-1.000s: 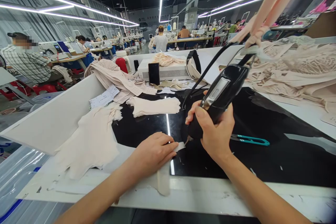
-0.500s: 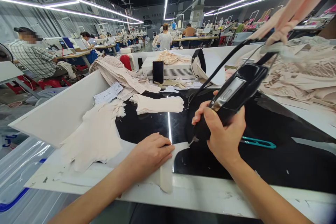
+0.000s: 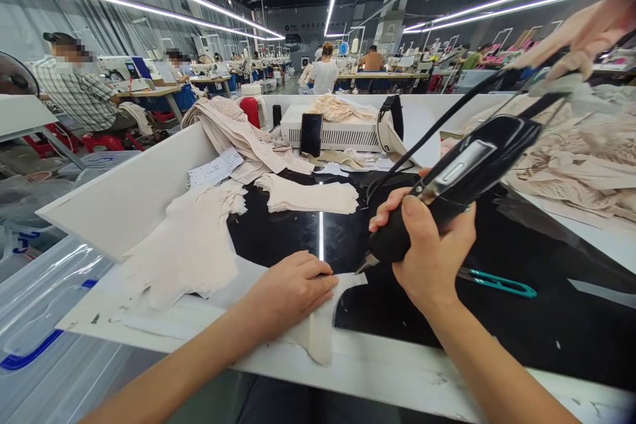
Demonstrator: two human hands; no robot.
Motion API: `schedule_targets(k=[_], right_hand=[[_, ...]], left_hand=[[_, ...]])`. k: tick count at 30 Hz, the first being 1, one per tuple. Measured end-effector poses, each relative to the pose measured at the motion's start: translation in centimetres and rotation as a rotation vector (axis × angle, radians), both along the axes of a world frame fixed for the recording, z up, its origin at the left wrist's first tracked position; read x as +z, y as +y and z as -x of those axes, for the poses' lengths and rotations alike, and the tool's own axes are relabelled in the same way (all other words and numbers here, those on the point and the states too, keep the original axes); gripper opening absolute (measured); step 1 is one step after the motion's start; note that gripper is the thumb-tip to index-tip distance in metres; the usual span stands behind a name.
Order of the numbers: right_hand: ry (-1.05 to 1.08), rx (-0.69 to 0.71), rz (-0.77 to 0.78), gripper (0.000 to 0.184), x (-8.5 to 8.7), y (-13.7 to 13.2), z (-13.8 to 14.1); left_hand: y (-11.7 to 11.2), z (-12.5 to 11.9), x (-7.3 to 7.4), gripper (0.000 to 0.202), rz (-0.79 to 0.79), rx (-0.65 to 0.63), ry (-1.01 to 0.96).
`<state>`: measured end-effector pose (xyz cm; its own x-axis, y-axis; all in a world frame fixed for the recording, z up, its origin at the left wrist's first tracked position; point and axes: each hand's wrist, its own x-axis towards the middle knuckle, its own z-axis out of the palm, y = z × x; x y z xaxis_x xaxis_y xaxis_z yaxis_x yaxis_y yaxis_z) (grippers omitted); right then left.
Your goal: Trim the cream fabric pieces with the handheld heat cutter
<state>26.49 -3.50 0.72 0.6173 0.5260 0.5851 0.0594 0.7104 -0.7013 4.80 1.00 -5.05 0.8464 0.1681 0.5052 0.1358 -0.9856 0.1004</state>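
My right hand [image 3: 434, 258] is wrapped round a black corded handheld cutter [image 3: 462, 169], tilted with its pointed metal tip down to the left. That tip meets the upper edge of a small cream fabric piece [image 3: 322, 338], near its right corner. Flat on the same piece lies my left hand [image 3: 293, 288], fingers stretched out and pressing it down; part of the fabric is hidden beneath. To the right of my right hand, teal thread snips [image 3: 501, 283] rest on the black table surface [image 3: 497, 324].
Cream fabric pieces [image 3: 189, 245] are piled at left, with a neat fabric stack [image 3: 311, 195] further back. A phone [image 3: 311, 134] leans on a white vented box [image 3: 342, 136]. Twisted pink cloth [image 3: 581, 40] hangs by the cutter. More fabric [image 3: 586, 152] lies right. Co-workers sit beyond.
The view has shifted, so the scene sits further right. The cutter leans lower, and its tip has moved slightly left along the fabric's edge. My left hand stays on the piece.
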Motion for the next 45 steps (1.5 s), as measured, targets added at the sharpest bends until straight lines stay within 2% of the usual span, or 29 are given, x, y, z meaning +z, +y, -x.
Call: schedule_targets(k=[11, 15, 22, 30, 36, 45], right_hand=[[-0.018, 0.03, 0.03, 0.048, -0.8, 0.5, 1.0], [-0.046, 0.004, 0.024, 0.044, -0.6, 0.5, 0.6], [-0.021, -0.035, 0.018, 0.051, -0.7, 0.4, -0.6], [-0.046, -0.036, 0.013, 0.045, -0.4, 0.3, -0.4], [0.021, 0.028, 0.002, 0.046, 0.1, -0.6, 0.5], [-0.029, 0.048, 0.025, 0.042, -0.5, -1.1, 1.3]], left_hand=[[0.0, -0.1, -0.6, 0.022, -0.032, 0.014, -0.007], [0.0, -0.2, -0.5, 0.024, -0.026, 0.014, -0.004], [0.0, -0.2, -0.2, 0.024, 0.011, 0.01, 0.01], [-0.1, -0.1, -0.2, 0.023, 0.037, 0.011, 0.019], [0.0, 0.0, 0.0, 0.026, 0.035, 0.007, 0.032], [0.1, 0.1, -0.3, 0.026, 0.04, 0.01, 0.041]])
